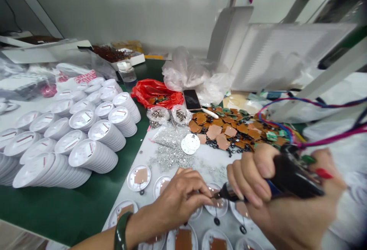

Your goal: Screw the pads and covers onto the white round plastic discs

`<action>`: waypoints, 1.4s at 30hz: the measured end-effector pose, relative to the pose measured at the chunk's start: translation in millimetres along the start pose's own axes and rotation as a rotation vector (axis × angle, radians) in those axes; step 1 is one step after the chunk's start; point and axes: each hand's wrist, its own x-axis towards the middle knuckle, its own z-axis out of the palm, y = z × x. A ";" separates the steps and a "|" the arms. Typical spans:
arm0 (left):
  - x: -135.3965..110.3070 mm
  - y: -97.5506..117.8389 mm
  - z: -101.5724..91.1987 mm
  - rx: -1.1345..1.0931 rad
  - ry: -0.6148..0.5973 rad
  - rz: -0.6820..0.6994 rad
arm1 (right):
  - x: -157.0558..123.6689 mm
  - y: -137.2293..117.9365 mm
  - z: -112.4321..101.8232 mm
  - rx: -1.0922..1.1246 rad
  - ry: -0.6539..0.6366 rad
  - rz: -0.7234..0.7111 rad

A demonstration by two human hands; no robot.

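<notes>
Screwdriver (295, 175), electric, black, corded

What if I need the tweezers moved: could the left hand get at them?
Probably yes: the left hand has only loose silvery parts between it and the metal tweezers, nothing tall blocking.

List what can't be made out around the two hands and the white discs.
Head view:
Tip of the black corded hand tool: hidden by the fingers of the left hand.
Anything the left hand pinches: hidden by its fingers.
Right hand: blurred, wrist cut off by the bottom edge.
Print on the white discs: too small to read.
</notes>
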 end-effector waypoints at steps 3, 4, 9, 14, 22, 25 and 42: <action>-11.6 0.4 -9.0 0.021 -0.058 -0.028 | -0.8 6.0 5.5 -0.013 -0.040 0.017; -16.6 -0.7 -11.6 0.086 -0.090 -0.013 | -1.9 9.8 6.0 -0.033 -0.061 0.021; -43.6 -18.3 -16.4 0.548 -0.106 0.241 | -9.0 39.3 1.7 -0.090 -0.152 0.067; -57.6 -37.3 -9.2 0.734 -0.102 0.370 | -10.9 62.0 -6.2 -0.118 -0.163 0.150; -55.5 -49.8 0.2 0.704 -0.035 0.382 | -17.8 68.9 -20.0 -0.290 -0.259 0.181; -56.8 -57.3 3.8 0.689 0.016 0.410 | -21.9 73.3 -20.0 -0.362 -0.285 0.170; -78.6 -62.0 23.9 0.833 0.093 0.376 | 3.0 15.5 -46.0 -0.283 0.035 -0.107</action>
